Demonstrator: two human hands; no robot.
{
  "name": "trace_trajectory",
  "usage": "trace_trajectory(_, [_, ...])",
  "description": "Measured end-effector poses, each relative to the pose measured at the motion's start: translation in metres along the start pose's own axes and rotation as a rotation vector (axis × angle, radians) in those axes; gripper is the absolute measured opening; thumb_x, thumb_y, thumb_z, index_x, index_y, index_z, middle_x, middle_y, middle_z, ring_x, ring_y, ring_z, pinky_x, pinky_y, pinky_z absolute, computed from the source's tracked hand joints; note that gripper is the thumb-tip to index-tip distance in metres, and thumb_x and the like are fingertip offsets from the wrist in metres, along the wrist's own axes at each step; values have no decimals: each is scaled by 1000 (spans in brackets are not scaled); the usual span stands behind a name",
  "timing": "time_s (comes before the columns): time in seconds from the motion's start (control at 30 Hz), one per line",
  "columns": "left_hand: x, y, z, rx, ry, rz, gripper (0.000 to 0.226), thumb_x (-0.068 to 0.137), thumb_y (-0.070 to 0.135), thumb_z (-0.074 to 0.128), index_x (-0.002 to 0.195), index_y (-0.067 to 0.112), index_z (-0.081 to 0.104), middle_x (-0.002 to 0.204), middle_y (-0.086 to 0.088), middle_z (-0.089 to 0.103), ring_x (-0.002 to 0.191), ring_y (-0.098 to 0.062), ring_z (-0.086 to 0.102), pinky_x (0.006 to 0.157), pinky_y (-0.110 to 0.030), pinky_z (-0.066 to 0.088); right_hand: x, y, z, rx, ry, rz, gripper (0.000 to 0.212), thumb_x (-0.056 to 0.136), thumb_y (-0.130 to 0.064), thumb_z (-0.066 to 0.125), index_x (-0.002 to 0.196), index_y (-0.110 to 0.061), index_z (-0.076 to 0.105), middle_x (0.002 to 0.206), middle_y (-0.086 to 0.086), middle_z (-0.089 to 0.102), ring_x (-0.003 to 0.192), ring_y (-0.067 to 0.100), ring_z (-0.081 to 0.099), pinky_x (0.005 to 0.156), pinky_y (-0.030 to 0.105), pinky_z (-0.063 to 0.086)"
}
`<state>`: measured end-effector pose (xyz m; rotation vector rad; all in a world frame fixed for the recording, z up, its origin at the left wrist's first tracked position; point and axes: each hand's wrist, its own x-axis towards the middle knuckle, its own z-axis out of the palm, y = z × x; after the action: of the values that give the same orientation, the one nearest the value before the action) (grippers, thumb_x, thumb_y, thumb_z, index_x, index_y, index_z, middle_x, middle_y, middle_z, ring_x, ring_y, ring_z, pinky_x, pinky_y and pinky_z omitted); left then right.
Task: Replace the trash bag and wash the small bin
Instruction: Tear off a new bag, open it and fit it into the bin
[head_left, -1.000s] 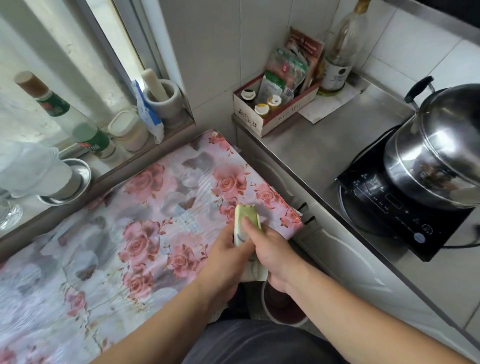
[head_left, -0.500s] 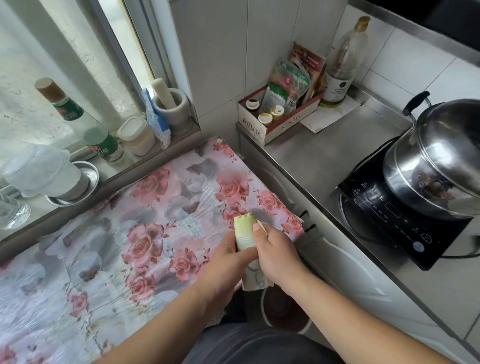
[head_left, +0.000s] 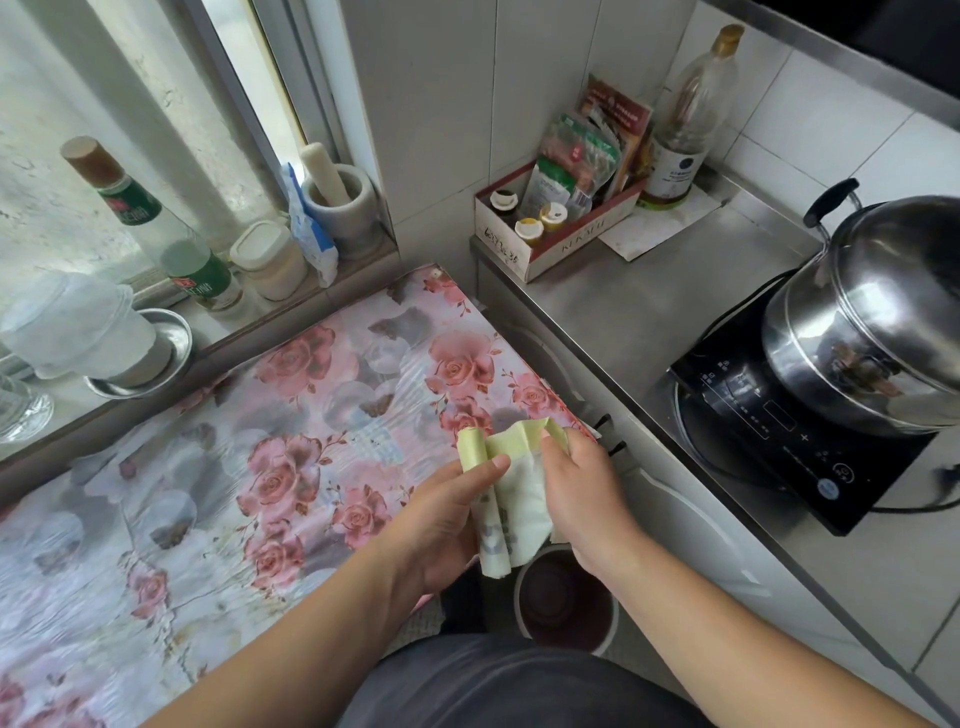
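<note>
Left hand (head_left: 441, 525): bag roll (head_left: 488, 512) gripped, thumb across it;
Right hand (head_left: 584, 493): loose bag end (head_left: 524, 441) pinched, at 1 o'clock of roll;
Bin (head_left: 566, 597): on floor, at 6 o'clock of hands

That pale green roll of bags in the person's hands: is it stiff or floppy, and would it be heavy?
Probably floppy: the free end of the bag roll sags and wrinkles where the right hand pulls it open. Likely very light, since the left hand holds it with a loose grip. The film looks thin, so it may tear easily.
</note>
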<state>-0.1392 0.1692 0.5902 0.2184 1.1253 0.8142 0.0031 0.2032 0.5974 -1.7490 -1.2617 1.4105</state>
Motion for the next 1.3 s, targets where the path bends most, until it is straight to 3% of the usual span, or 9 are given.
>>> trace_trajectory(0.1, [0,1,1,-20,-2,-39,43,76,31,81,112,9,72,116,-21,70,99,-41,67,84,-52,55,-1,0,-5,56,-4,-26,50,89,-50,49,102,-6,66,106,21,69,102,39,64,91,59,51])
trace_trajectory(0.2, [0,4,0,-48,-21,-69,42,75,30,83,112,12,74,116,-23,72,98,-38,72,77,-47,59,-1,1,-11,108,-29,-34,54,79,-58,65,105,-11,70,103,11,74,101,31,69,93,56,53])
trace_trajectory(0.47, [4,4,-9,-93,-17,-86,36,76,14,80,111,8,74,111,-22,73,97,-39,73,75,-49,59,8,4,-26,10,-63,-36,17,80,-19,76,97,-18,74,90,0,77,87,21,73,85,47,59])
trace_trajectory(0.6, [6,6,-12,-119,-8,-112,56,78,24,80,127,4,63,122,-21,70,107,-36,70,79,-44,60,11,2,-34,34,-57,-46,15,83,-14,74,91,-25,73,81,-11,76,78,7,71,73,30,55])
trace_trajectory(0.73, [8,6,-16,-129,-43,-146,50,74,24,83,118,3,72,122,-23,69,110,-38,69,84,-48,58,10,1,-40,16,-53,-48,15,83,-12,74,78,-26,71,71,-12,73,65,4,67,59,20,50])
trace_trajectory(1.0, [12,5,-14,-33,37,-78,33,83,-4,70,116,-2,65,113,-27,71,102,-41,71,81,-51,60,8,-7,-48,-45,-53,-99,15,84,-10,73,75,-21,68,67,-7,68,65,9,61,60,25,48])
trace_trajectory(1.1, [12,8,-14,10,65,-49,31,87,-4,65,118,-2,64,112,-24,72,105,-41,70,86,-55,58,10,-7,-56,-88,-19,-124,11,83,-12,74,75,-12,67,76,13,71,67,25,61,62,35,48])
trace_trajectory(1.2, [11,11,-15,22,69,-56,33,87,-3,65,120,2,63,110,-22,73,97,-38,73,80,-53,59,12,-6,-66,-75,11,-121,9,83,-13,74,77,-12,67,81,18,70,75,40,65,65,46,54])
trace_trajectory(1.3, [11,12,-16,4,76,-117,43,82,3,69,124,6,61,112,-22,73,93,-38,73,77,-52,58,11,-7,-72,-32,8,-101,10,82,-14,74,76,-19,69,78,12,71,70,28,67,61,38,52])
